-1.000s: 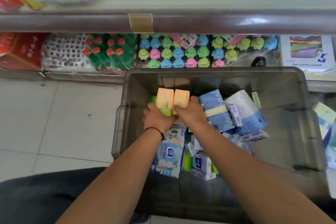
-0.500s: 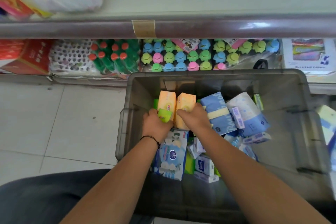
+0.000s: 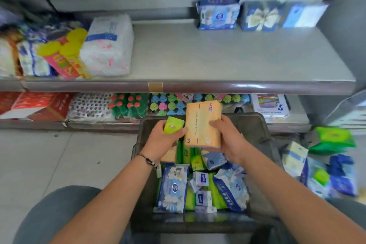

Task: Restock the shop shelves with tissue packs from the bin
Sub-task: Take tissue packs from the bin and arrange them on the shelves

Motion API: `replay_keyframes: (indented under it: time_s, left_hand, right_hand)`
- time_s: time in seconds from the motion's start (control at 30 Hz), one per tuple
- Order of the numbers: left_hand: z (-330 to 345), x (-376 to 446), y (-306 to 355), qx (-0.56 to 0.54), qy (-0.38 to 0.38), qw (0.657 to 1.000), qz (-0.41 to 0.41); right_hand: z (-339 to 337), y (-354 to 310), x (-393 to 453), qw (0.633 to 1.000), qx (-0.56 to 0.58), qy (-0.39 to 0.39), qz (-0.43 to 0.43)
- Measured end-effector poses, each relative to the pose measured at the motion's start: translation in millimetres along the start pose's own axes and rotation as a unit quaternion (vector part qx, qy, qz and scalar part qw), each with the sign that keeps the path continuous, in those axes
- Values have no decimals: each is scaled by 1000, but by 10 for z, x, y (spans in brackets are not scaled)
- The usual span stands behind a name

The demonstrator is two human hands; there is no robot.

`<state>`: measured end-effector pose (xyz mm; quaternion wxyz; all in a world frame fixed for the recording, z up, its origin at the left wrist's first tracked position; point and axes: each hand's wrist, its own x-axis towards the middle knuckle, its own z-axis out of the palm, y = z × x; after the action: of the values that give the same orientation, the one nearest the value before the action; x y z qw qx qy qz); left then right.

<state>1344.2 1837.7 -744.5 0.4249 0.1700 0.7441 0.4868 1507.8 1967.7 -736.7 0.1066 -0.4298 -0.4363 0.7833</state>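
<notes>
Two hands hold tissue packs above the grey bin point(image 3: 255, 125), below the grey shelf point(image 3: 217, 55).
The right hand point(image 3: 229, 138) grips an upright orange tissue pack point(image 3: 202, 125) by its right edge; the left hand point(image 3: 164, 140) curls round a small green pack point(image 3: 173, 125) just beside it, over more packs in the bin.
</notes>
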Motion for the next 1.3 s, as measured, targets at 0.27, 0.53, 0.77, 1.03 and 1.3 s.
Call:
replay_keyframes:
  time_s: [0.27, 0.53, 0.77, 1.03, 1.3]
  left_hand:
    - [101, -696, 966, -145, -79, 984, 75]
    - [129, -1109, 1813, -95, -129, 974, 163]
    - [8, -1451, 2484, -94, -82, 955, 270]
    - [119, -1710, 2870, -175, -63, 932, 312]
    - [184, -1717, 3019, -168, -65, 924, 337]
  right_hand:
    - [5, -648, -731, 954, 248, -56, -157]
    - [36, -1278, -1495, 904, 316, -84, -276]
    - [-108, -1801, -1930, 905, 267, -66, -326]
    - [-12, -2147, -2157, 897, 242, -87, -359]
    - [-30, -2283, -2222, 903, 220, -113, -352]
